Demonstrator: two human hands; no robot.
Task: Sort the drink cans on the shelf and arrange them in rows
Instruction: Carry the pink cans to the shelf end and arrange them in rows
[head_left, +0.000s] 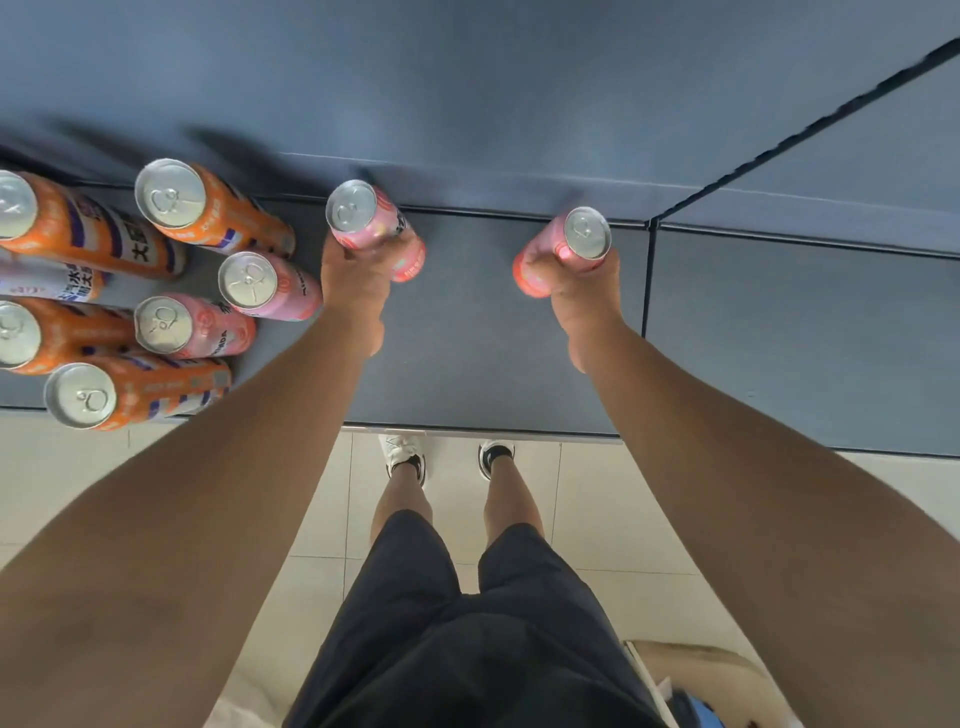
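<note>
I look straight down onto a dark grey shelf. My left hand is shut on a pink can near the back wall at the middle. My right hand is shut on a second pink can to the right of it. At the left stands a cluster of cans: two pink ones and several orange ones, such as the one at the back and the one at the front edge. A white can lies partly hidden among them.
A black divider splits the shelf just right of my right hand, with another bay beyond it. The shelf's front edge runs above the tiled floor. My legs and shoes are below it.
</note>
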